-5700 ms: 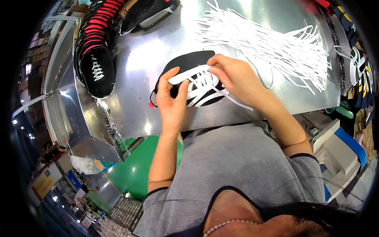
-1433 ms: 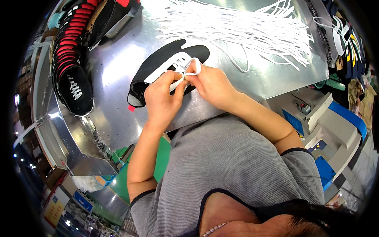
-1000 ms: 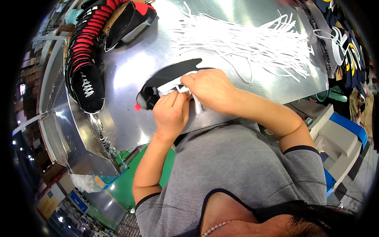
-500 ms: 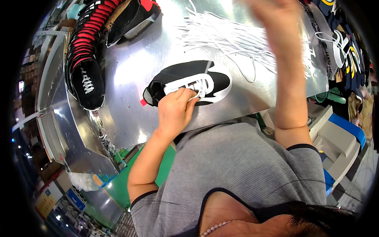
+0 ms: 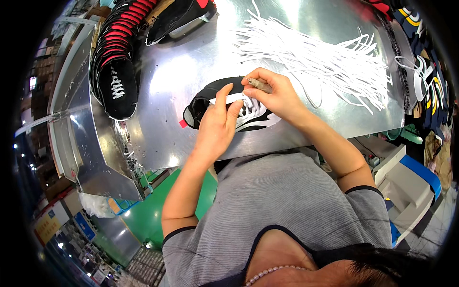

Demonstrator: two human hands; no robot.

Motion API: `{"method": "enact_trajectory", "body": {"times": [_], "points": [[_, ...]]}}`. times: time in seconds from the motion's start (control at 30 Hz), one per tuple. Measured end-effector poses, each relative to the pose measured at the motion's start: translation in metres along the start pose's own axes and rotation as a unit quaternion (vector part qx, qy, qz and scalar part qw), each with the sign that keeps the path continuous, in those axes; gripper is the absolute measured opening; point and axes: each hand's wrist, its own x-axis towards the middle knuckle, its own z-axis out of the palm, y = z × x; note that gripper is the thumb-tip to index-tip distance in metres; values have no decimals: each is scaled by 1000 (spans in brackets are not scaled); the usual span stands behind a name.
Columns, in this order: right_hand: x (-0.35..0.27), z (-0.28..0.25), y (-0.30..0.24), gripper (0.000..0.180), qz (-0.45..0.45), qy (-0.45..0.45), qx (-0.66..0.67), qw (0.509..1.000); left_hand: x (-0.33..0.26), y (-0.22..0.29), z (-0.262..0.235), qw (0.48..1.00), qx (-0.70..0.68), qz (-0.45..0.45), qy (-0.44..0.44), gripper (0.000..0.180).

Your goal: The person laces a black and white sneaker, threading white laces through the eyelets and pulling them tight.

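Note:
A black and white shoe upper (image 5: 213, 91) lies on the metal table, with white lace (image 5: 248, 110) threaded across its front part. My left hand (image 5: 216, 125) grips the upper by its white lacing edge, index finger and thumb on either side of the opening. Over the eyelets, my right hand (image 5: 281, 98) holds a small hook-like tool with a wrapped handle (image 5: 259, 85); its thin tip points left, close to my left fingertips. The fingers partly hide the eyelets, and whether the tip touches the lace is too small to tell.
A bundle of loose white laces (image 5: 315, 55) spreads over the far right of the metal table (image 5: 162, 138). Nested black and red uppers (image 5: 114, 88) run along the left edge, another black upper (image 5: 184, 21) beside them. More dark uppers (image 5: 432, 95) sit at right.
My right hand has come down from a blurred, raised position at the upper right to the shoe upper. My left hand stays there, its fingers shifted. The whole view has moved slightly.

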Motion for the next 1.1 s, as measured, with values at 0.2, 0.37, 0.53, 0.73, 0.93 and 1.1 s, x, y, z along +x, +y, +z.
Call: {"method": "enact_trajectory", "body": {"times": [0.2,0.37,0.53,0.73,0.93,1.1], "points": [[2,8,-9,11,-33,-10,-99,994,0,-7,18,987,79,42,137,39],[-13,-1,-22,17,-47,-4,-125,991,-1,-8,26,980,63,24,188,32],[-34,-9,-23,13,-21,-7,-171,985,-2,-8,25,980,39,28,192,34],[-30,-13,-27,9,-45,-55,-263,962,-2,-3,23,983,56,34,172,35],[-8,-1,-18,13,-154,-105,-416,890,-7,3,26,983,82,81,143,31],[0,28,7,19,-193,-31,-433,880,4,-3,25,983,-16,59,171,26]]}}
